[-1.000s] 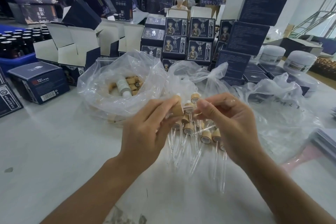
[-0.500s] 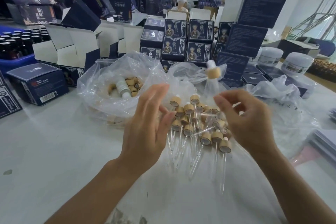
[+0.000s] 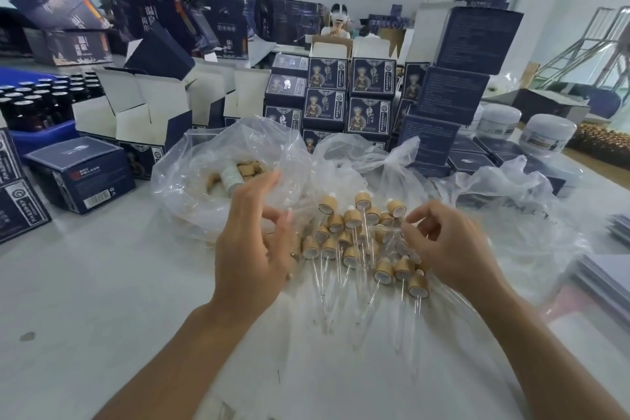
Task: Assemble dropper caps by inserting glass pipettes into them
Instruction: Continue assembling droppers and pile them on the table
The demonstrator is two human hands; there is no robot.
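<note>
The pile of assembled droppers [image 3: 361, 242] lies mid-table on clear plastic sheeting [image 3: 511, 232], wooden caps toward the far side and glass pipettes pointing toward the person. Far left of the pile, dark bottles [image 3: 37, 102] stand in a blue tray [image 3: 41, 136], with a closed navy box [image 3: 81, 174] in front of them. Open white-flapped cartons [image 3: 146, 112] sit behind and left of the pile. Just left of the pile, a clear plastic bag [image 3: 211, 187] holds loose wooden caps [image 3: 249, 169] and a small white bottle [image 3: 230, 177]; its crumpled plastic rises between the pile and the stacked printed boxes [image 3: 347, 95] behind. The left hand [image 3: 252, 249] hovers at the pile's left edge in front of that bag, fingers spread and relaxed, holding nothing. The right hand [image 3: 446, 249] is at the pile's right edge, fingers curled with the tips over the droppers; whether it pinches anything cannot be told. Right of the pile stand white jars [image 3: 545, 136].
</note>
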